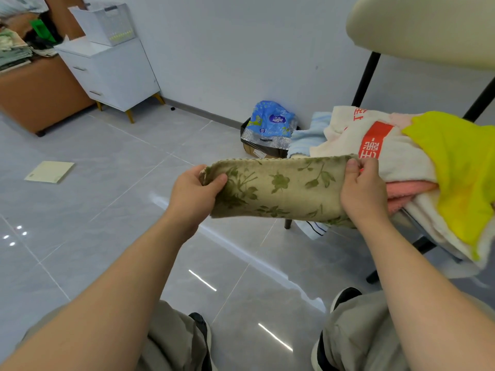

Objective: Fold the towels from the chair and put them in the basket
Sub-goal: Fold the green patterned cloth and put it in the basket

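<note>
Nearest: khaki trouser legs (pixel 171 341) & dark shoes (pixel 345 295) on the glossy grey tile floor (pixel 80 210), both forearms reaching fwd. Left hand (pixel 195 194) grip: thumb on top, fingers curled under the left end of the olive-beige floral terry towel (pixel 278 191). Right hand (pixel 364 191) grip: thumb & fingers pinch the right end near its top edge. The towel hangs in the air btwn them, pulled into a narrow band. It looks already doubled lengthwise, so prob. mid-fold w/ one or two more folds needed before it's basket-ready. Just behind it, on the seat of the cream-padded black-legged chair (pixel 417 28), sits an unfolded heap: white towel w/ red printed band (pixel 375 145), bright yellow cloth (pixel 460 170), pink towel (pixel 409 190), pale blue towel (pixel 308 137). So at least 4 left to do. Farther back by the wall is a blue plastic pack (pixel 270 121) in a dark box. Farthest, well apart across the room, is a white mesh basket (pixel 107 22) on top of a white drawer cabinet (pixel 112 73), likely the drop-off. Its inside isn't visible, so can't tell how many towels are in already. Judging by the pile, most of the job remains.
</note>
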